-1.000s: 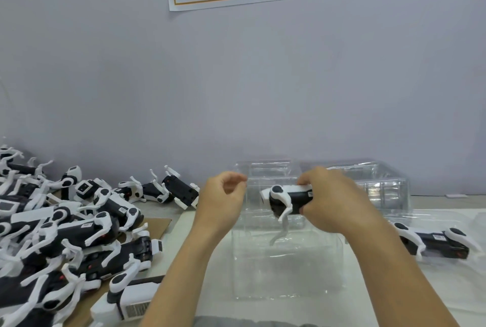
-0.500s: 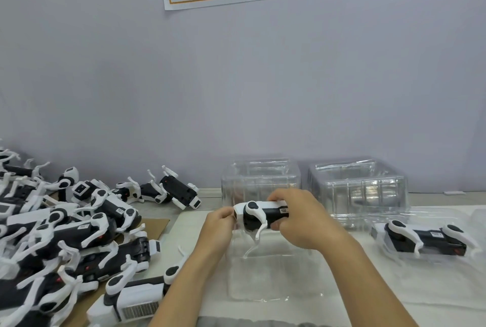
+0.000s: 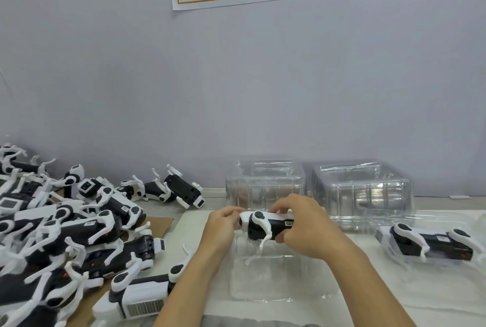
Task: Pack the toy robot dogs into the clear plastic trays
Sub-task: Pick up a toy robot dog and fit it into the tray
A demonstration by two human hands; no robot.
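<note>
A black-and-white toy dog (image 3: 268, 225) lies lengthwise above a clear tray (image 3: 278, 282); another dog (image 3: 431, 243) sits packed in the right tray (image 3: 447, 274).

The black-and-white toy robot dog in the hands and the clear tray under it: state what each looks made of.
Black-and-white toy robot dog: likely hard moulded plastic, smooth with a slight sheen; crisp edges, thin rigid white legs. Clear tray: thin transparent formed plastic, glossy; the white surface shows through and its ridges catch glare.
</note>
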